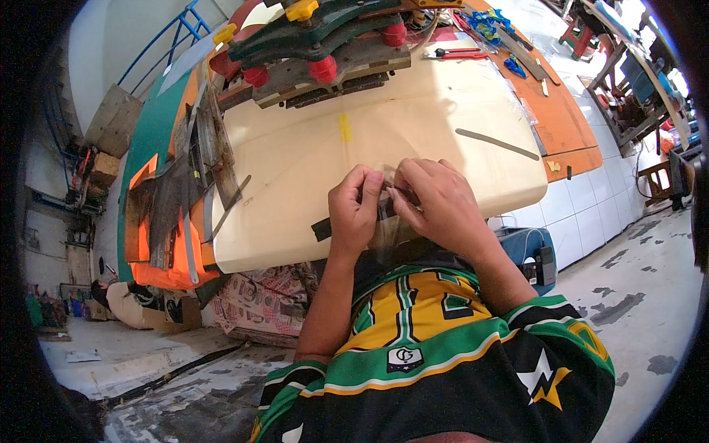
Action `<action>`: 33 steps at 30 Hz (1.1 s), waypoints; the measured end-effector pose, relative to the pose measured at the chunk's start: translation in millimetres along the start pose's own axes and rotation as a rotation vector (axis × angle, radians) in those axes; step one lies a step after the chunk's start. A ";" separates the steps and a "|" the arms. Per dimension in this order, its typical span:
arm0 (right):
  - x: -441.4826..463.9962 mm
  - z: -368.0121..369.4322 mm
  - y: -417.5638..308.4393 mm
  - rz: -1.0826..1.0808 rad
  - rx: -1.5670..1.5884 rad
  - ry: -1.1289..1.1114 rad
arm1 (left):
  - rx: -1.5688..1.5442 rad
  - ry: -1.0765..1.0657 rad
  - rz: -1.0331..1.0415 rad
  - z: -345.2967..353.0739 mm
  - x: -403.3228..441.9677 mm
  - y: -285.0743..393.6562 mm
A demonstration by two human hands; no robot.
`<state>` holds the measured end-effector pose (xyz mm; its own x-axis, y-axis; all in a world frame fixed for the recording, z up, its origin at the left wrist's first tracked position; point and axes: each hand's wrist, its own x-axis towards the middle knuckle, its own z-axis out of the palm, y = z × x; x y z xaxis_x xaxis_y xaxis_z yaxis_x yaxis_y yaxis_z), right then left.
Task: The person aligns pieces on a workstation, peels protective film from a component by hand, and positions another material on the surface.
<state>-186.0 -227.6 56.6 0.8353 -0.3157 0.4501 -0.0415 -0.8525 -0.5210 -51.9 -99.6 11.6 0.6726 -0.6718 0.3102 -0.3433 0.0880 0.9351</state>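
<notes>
My left hand (354,210) is closed in a pinch, thumb up, over the front part of the cream work surface (288,177). Close beside it, my right hand (437,199) is curled with its fingertips pressed together. Between the two, thin clear plastic (384,232) hangs down toward my shirt; it looks like a bag or film, and both hands seem to grip its upper part. Any small item inside the fingers is hidden. Black tape (320,229) lies on the surface beside my left wrist.
A dark green machine with red knobs (323,69) stands at the back. Thin grey strips (497,144) lie on the cream surface. Metal strips (193,148) are piled at left. Red-handled pliers (458,54) and blue plastic (484,26) lie at back right.
</notes>
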 end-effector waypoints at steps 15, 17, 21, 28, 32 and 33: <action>0.2 3.6 -1.2 0.177 0.203 -0.113 | -0.004 -0.108 -0.027 0.9 4.2 2.5; -0.5 3.6 -1.2 0.148 0.173 -0.122 | -0.027 -0.138 -0.011 1.2 5.7 4.0; -3.1 2.9 -0.3 0.137 0.203 -0.131 | -0.114 -0.187 0.012 2.9 7.1 10.4; -2.7 5.6 3.9 0.175 0.406 -0.196 | -0.042 -0.234 0.030 -6.8 5.7 5.1; -2.3 -2.1 -1.4 0.217 0.491 -0.272 | -0.022 -0.261 0.080 -15.7 1.7 -4.6; -4.0 -1.1 -2.5 0.198 0.590 -0.284 | -0.044 -0.276 0.100 -17.0 0.5 -5.2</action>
<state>-189.8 -224.7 56.9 0.9574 -0.2526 0.1399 0.0301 -0.3945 -0.9184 -38.6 -87.9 9.8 0.4312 -0.8321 0.3489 -0.3662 0.1920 0.9105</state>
